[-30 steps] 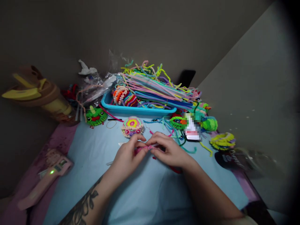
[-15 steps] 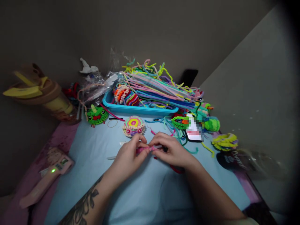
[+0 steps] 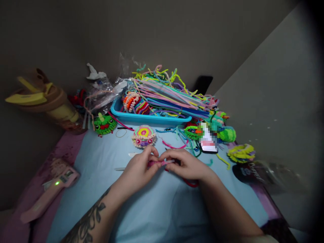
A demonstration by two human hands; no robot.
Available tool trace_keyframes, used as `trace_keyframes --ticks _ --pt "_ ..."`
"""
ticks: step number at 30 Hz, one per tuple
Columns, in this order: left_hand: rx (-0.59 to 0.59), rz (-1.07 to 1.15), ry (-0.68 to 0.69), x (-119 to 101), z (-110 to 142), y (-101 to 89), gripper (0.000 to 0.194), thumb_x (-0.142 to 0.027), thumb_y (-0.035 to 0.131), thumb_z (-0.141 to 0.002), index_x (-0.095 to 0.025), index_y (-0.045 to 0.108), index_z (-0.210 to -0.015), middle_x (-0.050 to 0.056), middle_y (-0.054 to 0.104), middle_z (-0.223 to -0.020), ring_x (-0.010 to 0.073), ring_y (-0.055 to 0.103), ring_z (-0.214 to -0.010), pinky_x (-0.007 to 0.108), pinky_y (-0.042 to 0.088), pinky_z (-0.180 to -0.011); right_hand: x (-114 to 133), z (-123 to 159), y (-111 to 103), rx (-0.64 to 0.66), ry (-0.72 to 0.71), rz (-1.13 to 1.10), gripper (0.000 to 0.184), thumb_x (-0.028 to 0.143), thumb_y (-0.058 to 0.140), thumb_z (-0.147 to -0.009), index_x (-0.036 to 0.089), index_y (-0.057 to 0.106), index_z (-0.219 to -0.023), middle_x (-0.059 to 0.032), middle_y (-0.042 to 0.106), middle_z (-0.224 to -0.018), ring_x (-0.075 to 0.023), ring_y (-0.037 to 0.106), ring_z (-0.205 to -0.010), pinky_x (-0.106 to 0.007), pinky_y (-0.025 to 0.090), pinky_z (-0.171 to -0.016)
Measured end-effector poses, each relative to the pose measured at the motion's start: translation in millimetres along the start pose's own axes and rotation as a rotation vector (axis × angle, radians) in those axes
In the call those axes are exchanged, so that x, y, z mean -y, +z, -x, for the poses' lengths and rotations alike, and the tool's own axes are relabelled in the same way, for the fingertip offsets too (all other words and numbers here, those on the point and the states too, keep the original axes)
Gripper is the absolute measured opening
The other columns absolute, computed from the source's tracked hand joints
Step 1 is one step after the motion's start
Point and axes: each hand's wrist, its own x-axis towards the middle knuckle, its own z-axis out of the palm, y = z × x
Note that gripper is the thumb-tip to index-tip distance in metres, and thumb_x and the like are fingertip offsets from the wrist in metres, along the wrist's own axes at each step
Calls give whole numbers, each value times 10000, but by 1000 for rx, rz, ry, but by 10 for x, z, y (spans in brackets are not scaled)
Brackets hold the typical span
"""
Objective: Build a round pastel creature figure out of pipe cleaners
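Observation:
My left hand (image 3: pixel 138 168) is closed, its thumb and fingers pinching a small pink fuzzy pipe cleaner piece (image 3: pixel 153 163). My right hand (image 3: pixel 188 163) meets it fingertip to fingertip, pinching the right end of the same piece. Most of the piece is hidden by the fingers, so its full shape cannot be made out. Just beyond my left hand sits a round pipe cleaner figure (image 3: pixel 144 136) with a striped, patterned top and pink eyes. A red pipe cleaner (image 3: pixel 190 183) curves out from under my right hand.
A blue tray (image 3: pixel 152 118) heaped with pipe cleaners (image 3: pixel 167 92) stands at the back. A green figure (image 3: pixel 105 125) is left, a phone (image 3: pixel 209 143) right. At far left are a pink glue gun (image 3: pixel 52 190) and a lidded cup (image 3: pixel 58 108); a clear cup (image 3: pixel 268 175) lies at right.
Both hands keep their pinch on the pink piece in nearly the same spot. My fingers have shifted only slightly, and the whole view has moved a little.

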Motion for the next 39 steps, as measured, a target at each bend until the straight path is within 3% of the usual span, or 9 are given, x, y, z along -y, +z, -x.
trace_keyframes --ticks 9,15,21,28,32,35,39 --pt "19 -11 -12 22 -7 13 201 -174 541 -827 -213 420 -984 14 714 -861 158 644 -747 252 411 -648 -3 -20 58 15 -37 -36 217 152 535 -842 174 642 -1031 -51 676 -951 -126 600 -765 -224 461 -646" --pt "8 0 -26 30 -10 9 182 -223 533 -842 -224 417 -983 14 724 -855 177 662 -784 274 436 -680 27 -22 43 -39 58 30 153 174 567 -814 181 633 -951 18 612 -711 -89 494 -564 -183 374 -508" --pt "-42 2 -7 48 -12 8 152 -216 537 -843 -226 431 -950 17 713 -880 175 665 -812 265 446 -691 -5 -18 52 -110 116 49 100 213 599 -812 172 630 -898 23 594 -648 -95 523 -556 -185 374 -503" --pt "-120 -117 24 27 -6 18 110 -260 521 -861 -223 433 -917 2 675 -827 164 647 -766 252 439 -669 -39 -39 99 -291 -81 167 80 196 581 -851 184 645 -805 -28 622 -735 -141 591 -712 -248 459 -649" --pt "-160 -274 8 37 -6 37 75 -266 490 -871 -230 456 -927 14 670 -830 188 647 -769 269 434 -653 -98 -29 157 -342 -163 339 149 174 515 -887 201 661 -882 -82 628 -942 -175 608 -895 -298 497 -781" --pt "-174 -318 2 43 -9 42 73 -264 485 -871 -232 462 -932 19 671 -844 193 649 -770 271 436 -645 -134 -23 178 -358 -191 470 187 197 491 -906 209 678 -907 -99 631 -992 -185 617 -901 -306 507 -777" --pt "-180 -305 18 31 -9 38 62 -277 479 -880 -230 459 -915 11 660 -835 182 643 -767 265 445 -642 -132 -30 173 -404 -229 414 182 213 498 -910 208 679 -893 -76 651 -888 -170 627 -837 -295 519 -762"
